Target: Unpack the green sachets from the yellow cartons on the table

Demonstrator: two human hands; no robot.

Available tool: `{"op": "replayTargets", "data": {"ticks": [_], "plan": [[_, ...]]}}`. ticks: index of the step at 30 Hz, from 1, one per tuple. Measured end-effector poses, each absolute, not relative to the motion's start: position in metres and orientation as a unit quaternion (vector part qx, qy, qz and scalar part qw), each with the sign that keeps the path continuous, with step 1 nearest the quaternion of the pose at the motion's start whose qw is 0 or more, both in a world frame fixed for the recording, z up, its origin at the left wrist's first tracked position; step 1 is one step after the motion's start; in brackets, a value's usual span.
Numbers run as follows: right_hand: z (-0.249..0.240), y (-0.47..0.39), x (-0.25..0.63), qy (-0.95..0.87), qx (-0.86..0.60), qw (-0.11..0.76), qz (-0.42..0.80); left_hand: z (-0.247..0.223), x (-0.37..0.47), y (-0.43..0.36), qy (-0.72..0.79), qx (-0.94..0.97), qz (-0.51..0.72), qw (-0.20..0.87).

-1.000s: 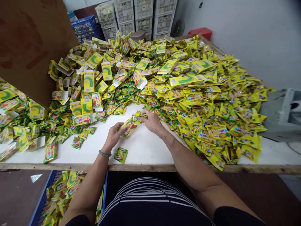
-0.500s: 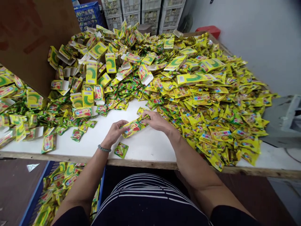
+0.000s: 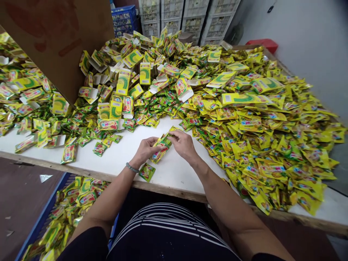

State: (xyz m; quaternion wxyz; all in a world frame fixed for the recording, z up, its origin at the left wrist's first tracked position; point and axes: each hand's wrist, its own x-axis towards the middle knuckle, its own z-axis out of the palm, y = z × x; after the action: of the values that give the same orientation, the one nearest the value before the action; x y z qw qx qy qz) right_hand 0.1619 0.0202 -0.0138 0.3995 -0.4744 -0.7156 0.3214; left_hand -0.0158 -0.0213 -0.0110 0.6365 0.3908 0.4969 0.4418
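My left hand (image 3: 146, 150) is closed round a small yellow-green box (image 3: 160, 152) with red fruit on its face, held tilted above the white table (image 3: 174, 177). At the box's upper end, the fingers of my right hand (image 3: 181, 142) pinch together at its opening, where packet edges show; exactly what they grip is partly hidden. A green sachet (image 3: 147, 172) lies by my left wrist, near the table's edge. Behind my hands is a yellow sachet (image 3: 175, 129), partly covered by my right fingers.
A large heap of yellow sachets (image 3: 261, 145) covers the right side. Small cartons (image 3: 123, 81) are piled at the back and left, beside a brown cardboard box (image 3: 62, 43). Below the table edge, a blue crate (image 3: 45, 214) holds filled cartons. White crates (image 3: 171, 14) stand behind.
The view has swung left. The box is now more upright in my left hand, and my right hand has drawn in close to its upper end.
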Motion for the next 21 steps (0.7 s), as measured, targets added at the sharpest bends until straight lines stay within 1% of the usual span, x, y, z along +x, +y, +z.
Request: {"op": "replayTargets", "data": {"ticks": [6,10,13,15,18,21], "plan": [[-0.012,0.015,0.156,-0.709,-0.487,0.438,0.264,-0.012,-0.018,-0.021,0.495,0.375,0.469,0.628],[-0.008,0.012,0.157,-0.751,-0.453,0.423,0.228,-0.013,-0.018,-0.020,0.485,0.371,0.475,0.633],[-0.007,0.008,0.154,-0.752,-0.456,0.422,0.221,-0.012,-0.016,-0.021,0.484,0.374,0.480,0.629],[-0.009,0.005,0.151,-0.744,-0.459,0.419,0.243,-0.011,-0.015,-0.021,0.486,0.380,0.485,0.620],[-0.013,0.004,0.147,-0.735,-0.440,0.408,0.317,-0.010,-0.014,-0.020,0.486,0.385,0.495,0.608],[-0.014,0.005,0.145,-0.682,-0.437,0.446,0.381,-0.008,-0.014,-0.019,0.488,0.381,0.526,0.583]]}}
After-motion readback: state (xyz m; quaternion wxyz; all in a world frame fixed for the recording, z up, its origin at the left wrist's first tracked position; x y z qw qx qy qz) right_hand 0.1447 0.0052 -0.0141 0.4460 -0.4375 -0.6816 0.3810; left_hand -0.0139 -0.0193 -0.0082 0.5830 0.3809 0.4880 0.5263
